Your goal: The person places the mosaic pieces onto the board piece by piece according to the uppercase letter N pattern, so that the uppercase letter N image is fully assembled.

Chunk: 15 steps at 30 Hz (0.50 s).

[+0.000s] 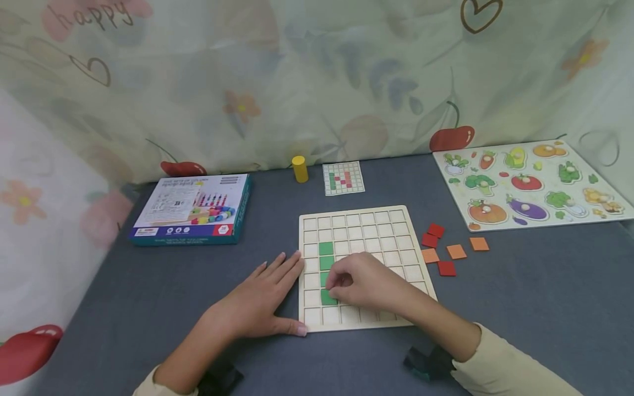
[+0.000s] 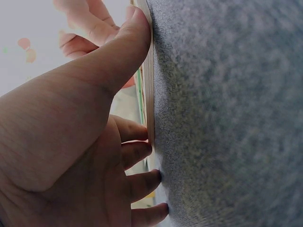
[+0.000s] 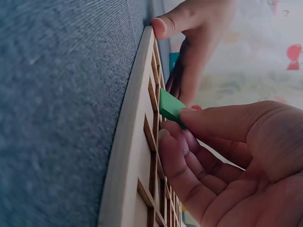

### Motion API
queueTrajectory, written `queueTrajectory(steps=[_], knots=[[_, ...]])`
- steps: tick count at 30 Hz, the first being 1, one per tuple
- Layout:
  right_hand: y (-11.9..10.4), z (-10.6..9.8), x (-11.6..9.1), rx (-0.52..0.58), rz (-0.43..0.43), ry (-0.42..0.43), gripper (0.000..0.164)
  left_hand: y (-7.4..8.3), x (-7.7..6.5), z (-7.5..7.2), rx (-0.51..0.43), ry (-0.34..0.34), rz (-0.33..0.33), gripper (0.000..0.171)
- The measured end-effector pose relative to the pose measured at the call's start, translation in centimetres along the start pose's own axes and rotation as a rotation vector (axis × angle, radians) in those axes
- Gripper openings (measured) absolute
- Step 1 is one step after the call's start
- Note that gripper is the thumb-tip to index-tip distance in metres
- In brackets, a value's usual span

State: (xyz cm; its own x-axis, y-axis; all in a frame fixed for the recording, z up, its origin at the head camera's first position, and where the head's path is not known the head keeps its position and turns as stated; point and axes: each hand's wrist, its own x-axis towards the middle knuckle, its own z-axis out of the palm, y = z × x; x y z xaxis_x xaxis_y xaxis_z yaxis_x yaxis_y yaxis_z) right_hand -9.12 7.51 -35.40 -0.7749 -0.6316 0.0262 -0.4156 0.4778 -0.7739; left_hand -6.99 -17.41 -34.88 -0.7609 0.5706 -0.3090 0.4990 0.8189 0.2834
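A pale wooden grid board (image 1: 354, 219) lies on the dark cloth. My right hand (image 1: 366, 281) is over its lower left part, pinching a green square tile (image 3: 169, 106) between thumb and fingers. That tile stands tilted at the grid in the right wrist view. Above it in the same column, more green tiles (image 1: 326, 248) fill cells of the board. My left hand (image 1: 260, 305) rests flat with spread fingers along the board's left edge. In the left wrist view, its thumb (image 2: 135, 28) and fingertips touch the board's side and the cloth.
Loose red tiles (image 1: 447, 268) and orange tiles (image 1: 456, 252) lie right of the board. Behind it are a small pattern card (image 1: 354, 185) and a yellow cylinder (image 1: 299, 169). A boxed game (image 1: 193, 209) sits at left, a vegetable puzzle board (image 1: 540, 212) at right.
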Motion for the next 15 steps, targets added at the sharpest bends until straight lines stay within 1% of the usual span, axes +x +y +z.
queueTrajectory(steps=[4,7,10,15], knots=[[0.17,0.09,-0.11,-0.026,-0.02,0.014,0.013,0.01,0.05,0.01,0.006,-0.003,-0.004,0.117],[0.32,0.07,-0.23,-0.046,-0.05,0.021,0.012,0.02,0.03,-0.02,0.0,-0.002,0.003,0.116],[0.4,0.07,-0.33,-0.059,-0.062,0.023,0.012,0.01,0.04,-0.04,-0.004,0.0,0.011,0.116],[0.43,-0.19,-0.63,-0.08,-0.021,0.043,0.013,-0.02,0.08,0.0,-0.003,-0.002,0.007,0.116]])
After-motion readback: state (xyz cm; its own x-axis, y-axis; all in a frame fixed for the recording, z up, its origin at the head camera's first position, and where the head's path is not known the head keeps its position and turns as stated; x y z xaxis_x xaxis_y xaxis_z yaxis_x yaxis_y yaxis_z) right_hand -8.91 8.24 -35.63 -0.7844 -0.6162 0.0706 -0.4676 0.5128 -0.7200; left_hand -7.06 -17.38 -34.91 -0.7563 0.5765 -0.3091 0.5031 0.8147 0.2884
